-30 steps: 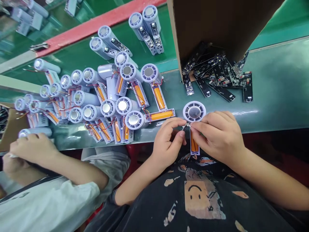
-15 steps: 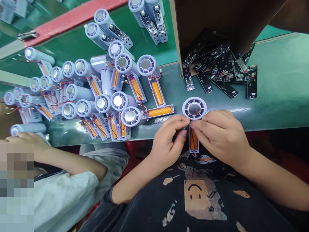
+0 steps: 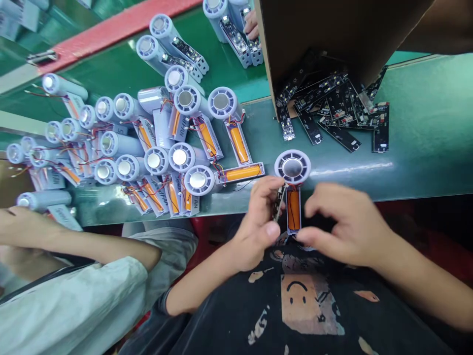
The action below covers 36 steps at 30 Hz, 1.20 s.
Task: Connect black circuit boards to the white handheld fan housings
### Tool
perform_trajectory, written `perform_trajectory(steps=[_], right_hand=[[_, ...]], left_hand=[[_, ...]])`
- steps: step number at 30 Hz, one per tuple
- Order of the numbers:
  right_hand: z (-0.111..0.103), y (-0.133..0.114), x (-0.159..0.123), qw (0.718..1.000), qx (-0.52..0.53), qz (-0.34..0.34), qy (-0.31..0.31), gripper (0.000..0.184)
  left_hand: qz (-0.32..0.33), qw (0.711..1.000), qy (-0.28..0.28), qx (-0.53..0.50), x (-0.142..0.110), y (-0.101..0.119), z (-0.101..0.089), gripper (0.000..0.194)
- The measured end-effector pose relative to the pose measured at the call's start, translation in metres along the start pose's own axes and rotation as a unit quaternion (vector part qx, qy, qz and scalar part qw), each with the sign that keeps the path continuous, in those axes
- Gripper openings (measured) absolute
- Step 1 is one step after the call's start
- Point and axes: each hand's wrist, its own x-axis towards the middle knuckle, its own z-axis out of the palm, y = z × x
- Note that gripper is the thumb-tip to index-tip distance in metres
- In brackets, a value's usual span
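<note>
In front of me a small handheld fan (image 3: 293,167) lies at the table edge, its round grille facing up. Its handle is open toward me and shows an orange battery (image 3: 293,209) with thin wires. Just left of the handle, my left hand (image 3: 254,222) pinches a narrow circuit board (image 3: 278,202), held on edge between thumb and fingers. On the other side, my right hand (image 3: 343,222) is open, fingers curved and thumb apart from them. Its thumb tip is close to the lower end of the handle; whether it touches cannot be seen.
Several black circuit boards (image 3: 338,133) spill from a cardboard box (image 3: 266,54). To the left lie many fans with open handles (image 3: 238,140). Fans with boards fitted (image 3: 181,49) stand farther back. A co-worker's arm (image 3: 103,241) reaches in at left, and another person's fingers (image 3: 252,24) show behind the box.
My hands have parted from the fan's neck. The right hand has opened and moved down and right; the circuit board now shows in my left hand. Another person's fingers have appeared at the back.
</note>
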Motion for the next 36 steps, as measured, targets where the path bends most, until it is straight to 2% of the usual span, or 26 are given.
perform_trajectory(steps=[2,4,6,8,11,12,16,20,23,25,28,32,36], right_hand=[[0.002,-0.003,-0.004,0.993,-0.002,0.074,-0.091,0.030],[0.002,-0.003,-0.005,0.980,0.015,0.151,-0.126,0.026],[0.001,0.001,-0.006,0.960,0.113,0.213,-0.139,0.021],[-0.001,0.006,-0.010,0.916,0.271,0.254,-0.155,0.022],[-0.002,0.011,-0.019,0.830,0.463,0.270,-0.156,0.028],[-0.003,0.012,-0.021,0.817,0.484,0.273,-0.152,0.028],[-0.002,0.010,-0.026,0.808,0.474,0.318,-0.150,0.027],[0.003,0.010,-0.026,0.751,0.544,0.343,-0.149,0.030],[0.009,0.012,-0.027,0.720,0.577,0.349,-0.162,0.028],[0.013,0.013,-0.027,0.712,0.585,0.350,-0.167,0.029],[0.017,0.014,-0.026,0.725,0.578,0.334,-0.168,0.034],[0.019,0.014,-0.021,0.752,0.541,0.331,-0.179,0.035],[0.020,0.014,-0.019,0.751,0.542,0.331,-0.179,0.034]], left_hand=[[0.017,0.998,-0.034,-0.051,-0.006,0.000,0.007,0.073],[0.032,0.995,-0.039,-0.090,-0.009,-0.001,0.011,0.076],[0.029,0.993,-0.026,-0.110,-0.008,-0.004,0.010,0.070],[0.025,0.996,-0.019,-0.080,-0.002,-0.007,0.006,0.058],[0.069,0.996,-0.019,0.051,0.012,-0.008,0.000,0.049],[0.092,0.992,-0.016,0.090,0.017,-0.008,-0.001,0.050],[0.144,0.976,-0.013,0.164,0.034,-0.007,0.000,0.050],[0.125,0.972,-0.014,0.196,0.043,-0.009,0.000,0.030],[0.129,0.968,0.014,0.213,0.043,-0.009,-0.002,0.020],[0.148,0.960,0.043,0.235,0.042,-0.008,-0.003,0.020],[0.166,0.948,0.055,0.267,0.039,-0.004,-0.005,0.016],[0.147,0.950,0.036,0.274,0.037,-0.002,-0.009,0.021],[0.134,0.948,0.053,0.284,0.038,-0.004,-0.011,0.018]])
